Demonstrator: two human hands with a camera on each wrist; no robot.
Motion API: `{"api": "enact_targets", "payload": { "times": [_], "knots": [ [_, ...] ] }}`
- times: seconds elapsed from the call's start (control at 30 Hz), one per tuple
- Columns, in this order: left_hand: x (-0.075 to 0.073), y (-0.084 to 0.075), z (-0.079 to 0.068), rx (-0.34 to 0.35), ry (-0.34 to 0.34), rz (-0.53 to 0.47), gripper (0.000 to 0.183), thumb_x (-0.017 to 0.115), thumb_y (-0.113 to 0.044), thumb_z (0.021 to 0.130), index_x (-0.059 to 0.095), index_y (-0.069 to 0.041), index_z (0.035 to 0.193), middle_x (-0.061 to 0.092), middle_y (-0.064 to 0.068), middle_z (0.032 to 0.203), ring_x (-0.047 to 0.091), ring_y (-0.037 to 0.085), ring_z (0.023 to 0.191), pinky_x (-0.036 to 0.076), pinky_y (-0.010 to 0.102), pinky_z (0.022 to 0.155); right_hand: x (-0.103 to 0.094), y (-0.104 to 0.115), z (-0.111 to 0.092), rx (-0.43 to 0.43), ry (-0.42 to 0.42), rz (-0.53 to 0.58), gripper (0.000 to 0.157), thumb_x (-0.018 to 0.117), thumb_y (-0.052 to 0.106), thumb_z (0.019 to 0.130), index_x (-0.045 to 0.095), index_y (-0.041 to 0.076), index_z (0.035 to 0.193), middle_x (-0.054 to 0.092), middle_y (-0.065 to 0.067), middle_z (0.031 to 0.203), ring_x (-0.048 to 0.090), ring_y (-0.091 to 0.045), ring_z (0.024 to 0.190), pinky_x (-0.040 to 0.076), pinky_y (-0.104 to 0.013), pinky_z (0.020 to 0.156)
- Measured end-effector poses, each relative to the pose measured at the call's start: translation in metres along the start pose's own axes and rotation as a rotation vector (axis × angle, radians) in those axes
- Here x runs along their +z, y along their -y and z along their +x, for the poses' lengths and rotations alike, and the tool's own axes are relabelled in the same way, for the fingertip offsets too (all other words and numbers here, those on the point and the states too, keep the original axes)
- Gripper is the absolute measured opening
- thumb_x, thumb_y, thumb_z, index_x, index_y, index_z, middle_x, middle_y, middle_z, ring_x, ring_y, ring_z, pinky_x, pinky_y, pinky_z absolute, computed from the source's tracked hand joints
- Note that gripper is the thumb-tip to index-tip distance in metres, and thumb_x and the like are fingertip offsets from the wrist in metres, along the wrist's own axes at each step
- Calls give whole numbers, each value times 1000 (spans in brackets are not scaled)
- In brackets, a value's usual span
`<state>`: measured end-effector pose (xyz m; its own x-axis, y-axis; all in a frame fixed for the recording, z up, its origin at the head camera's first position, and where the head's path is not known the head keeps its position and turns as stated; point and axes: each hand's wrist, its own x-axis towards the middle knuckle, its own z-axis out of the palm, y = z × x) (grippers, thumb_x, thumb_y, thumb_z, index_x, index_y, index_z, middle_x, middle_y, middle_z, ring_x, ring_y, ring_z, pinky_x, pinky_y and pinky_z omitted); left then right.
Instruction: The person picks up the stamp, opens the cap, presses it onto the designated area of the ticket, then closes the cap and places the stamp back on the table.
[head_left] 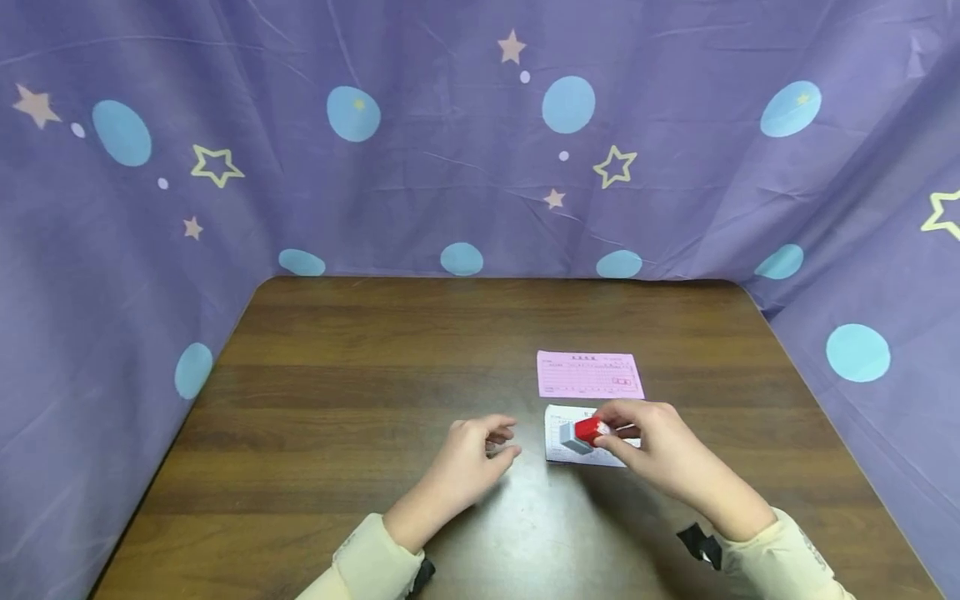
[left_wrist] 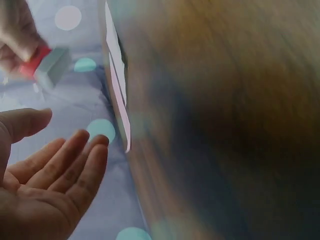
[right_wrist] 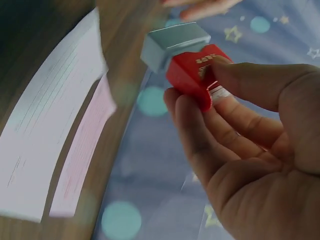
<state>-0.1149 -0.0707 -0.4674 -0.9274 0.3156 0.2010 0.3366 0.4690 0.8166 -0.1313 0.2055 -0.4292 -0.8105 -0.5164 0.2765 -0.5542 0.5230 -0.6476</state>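
My right hand (head_left: 663, 442) pinches a stamp between thumb and fingers, above the white printed slip (head_left: 555, 454). The stamp (right_wrist: 192, 72) has a red handle with small gold lettering and a grey block-shaped end, which points left toward my other hand. To the left of the white slip hovers my left hand (head_left: 472, 458), its fingers loosely bent and holding nothing. In the left wrist view, that palm (left_wrist: 50, 205) faces up with the fingers relaxed. Just beyond the white slip lies a pink printed slip (head_left: 577, 379) with a red boxed mark near its right end.
The brown wooden table (head_left: 337, 375) stretches out on both sides of the slips. A purple curtain (head_left: 450, 183) with stars and blue ovals encloses its back and sides. Black strips (head_left: 701, 546) show at the cream sleeves (head_left: 787, 558).
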Motion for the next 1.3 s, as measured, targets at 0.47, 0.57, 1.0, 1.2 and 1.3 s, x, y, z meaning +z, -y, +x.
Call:
{"api": "enact_targets", "payload": {
  "times": [0.47,0.57,1.0,1.2,1.3],
  "knots": [
    [-21,18,-9,-22,-14,319,21,74,-4,91,73,5,109,73,17,106,71,29,96,57,41,84,-46,-47,-45,144,-48,-395,24,83,-5,74,69,12,83,58,10,74,50,-7,64,46,-32,55],
    [-23,21,-10,-28,-16,331,20,74,-4,90,73,6,108,73,17,106,71,29,96,57,41,84,-50,-51,-51,188,-16,-414,25,83,-5,73,67,12,80,55,10,71,49,-9,63,45,-33,55],
    [-32,20,-12,-60,-27,337,20,73,-6,92,74,5,108,73,17,106,71,31,99,57,43,84,-53,-63,-59,235,80,-413,27,83,-6,71,66,13,78,58,9,71,51,-12,64,45,-35,56],
    [-34,20,-13,-79,-20,341,22,72,-8,93,73,4,111,73,17,108,70,30,101,57,43,85,-53,-65,-59,241,96,-392,25,82,-5,71,69,13,80,62,8,74,54,-12,66,47,-37,58],
    [-35,21,-13,-72,-28,349,22,72,-8,93,73,4,111,73,17,106,70,30,99,57,43,84,-53,-65,-61,239,102,-395,25,87,-1,70,70,9,87,66,4,79,59,-15,69,50,-40,61]
  ]
}}
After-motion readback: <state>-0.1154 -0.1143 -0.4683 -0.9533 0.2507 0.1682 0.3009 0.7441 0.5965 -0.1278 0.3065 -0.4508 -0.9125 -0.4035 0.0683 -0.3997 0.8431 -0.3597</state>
